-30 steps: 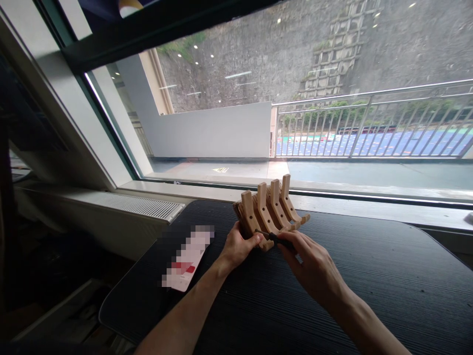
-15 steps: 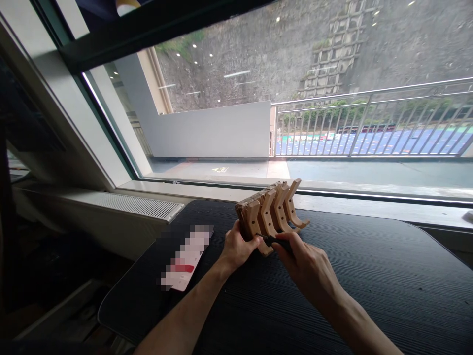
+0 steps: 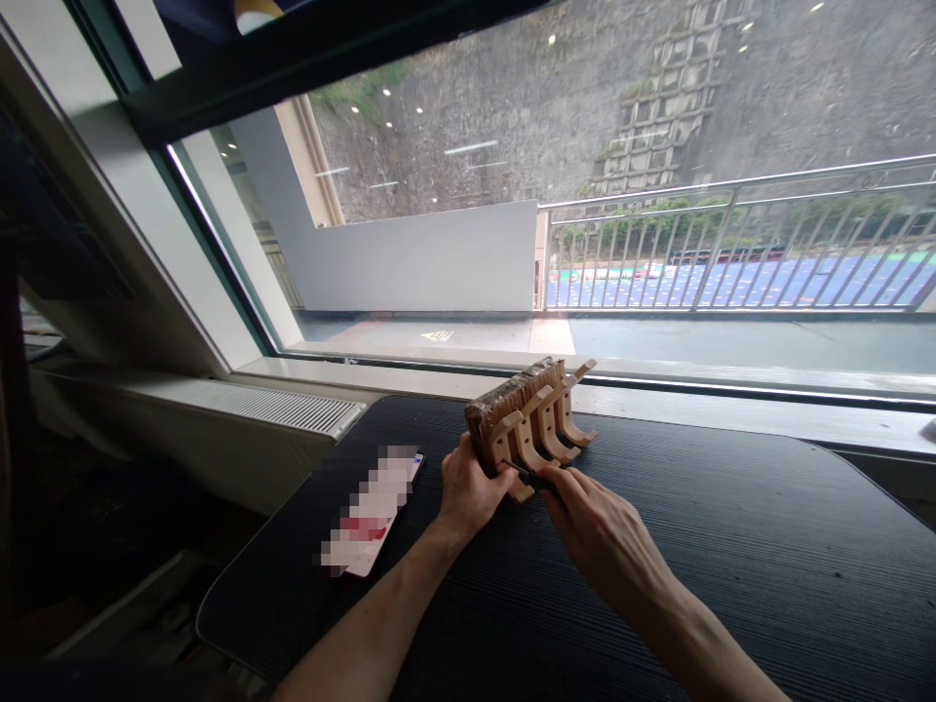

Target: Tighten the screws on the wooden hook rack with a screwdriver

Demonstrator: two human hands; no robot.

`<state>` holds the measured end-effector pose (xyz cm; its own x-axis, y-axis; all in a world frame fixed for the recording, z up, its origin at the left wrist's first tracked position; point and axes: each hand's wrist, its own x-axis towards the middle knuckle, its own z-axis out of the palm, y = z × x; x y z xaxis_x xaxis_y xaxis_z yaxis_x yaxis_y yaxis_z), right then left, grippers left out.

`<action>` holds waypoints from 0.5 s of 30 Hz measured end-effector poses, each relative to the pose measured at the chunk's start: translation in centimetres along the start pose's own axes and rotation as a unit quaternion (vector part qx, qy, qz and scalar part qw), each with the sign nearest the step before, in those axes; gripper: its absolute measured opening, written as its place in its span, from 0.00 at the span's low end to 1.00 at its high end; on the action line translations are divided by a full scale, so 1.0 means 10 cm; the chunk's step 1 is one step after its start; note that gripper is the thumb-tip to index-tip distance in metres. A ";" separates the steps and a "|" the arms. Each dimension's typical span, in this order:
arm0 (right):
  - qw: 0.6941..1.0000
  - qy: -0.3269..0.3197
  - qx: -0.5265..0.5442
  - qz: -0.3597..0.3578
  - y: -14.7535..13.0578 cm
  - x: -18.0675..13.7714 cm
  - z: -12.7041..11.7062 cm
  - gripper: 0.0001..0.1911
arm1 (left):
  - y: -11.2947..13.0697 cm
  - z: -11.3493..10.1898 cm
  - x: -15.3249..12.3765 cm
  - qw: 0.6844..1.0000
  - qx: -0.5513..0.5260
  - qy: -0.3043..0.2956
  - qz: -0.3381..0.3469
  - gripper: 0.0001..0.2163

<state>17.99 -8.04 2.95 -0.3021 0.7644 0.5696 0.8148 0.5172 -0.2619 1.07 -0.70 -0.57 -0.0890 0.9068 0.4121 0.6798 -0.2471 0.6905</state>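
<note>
Left hand (image 3: 469, 492) gripping one ribbed block (image 3: 514, 389), four wooden hooks (image 3: 527, 444), right hand (image 3: 598, 517) pinching one screwdriver (image 3: 536, 480)

Tool handle (image 3: 536, 480) half-hidden by right fingers (image 3: 567, 485)

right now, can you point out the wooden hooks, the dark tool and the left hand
Wooden hooks (image 3: 547, 427): head view, on a middle hook.
Dark tool (image 3: 535, 479): head view, on its handle.
Left hand (image 3: 471, 487): head view, on its back.

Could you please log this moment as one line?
left hand: holding brown rack with four curved wooden hooks | right hand: holding slim black-handled tool, tip toward hooks | below: black wood-grain table
</note>
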 end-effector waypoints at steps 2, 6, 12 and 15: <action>1.000 -0.006 -0.009 -0.003 -0.04 -0.01 0.01 0.10 | 0.01 0.00 -0.01 1.000 0.014 0.003 0.004 0.15; 0.999 -0.009 -0.052 -0.003 -0.07 -0.03 0.04 0.12 | 0.03 -0.02 0.00 1.000 0.004 -0.009 -0.007 0.14; 0.997 -0.010 0.015 0.077 -0.03 -0.04 0.11 0.08 | -0.01 -0.01 0.03 1.000 -0.022 -0.010 -0.012 0.15; 0.983 -0.018 0.096 0.159 0.01 -0.03 0.10 0.09 | -0.03 0.00 0.03 1.000 -0.025 -0.007 -0.010 0.16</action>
<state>17.70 -7.83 1.97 -0.0676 0.9102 0.4086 0.7640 0.3106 -0.5656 0.87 -0.33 -0.61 -0.0924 0.9166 0.3891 0.6403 -0.2445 0.7281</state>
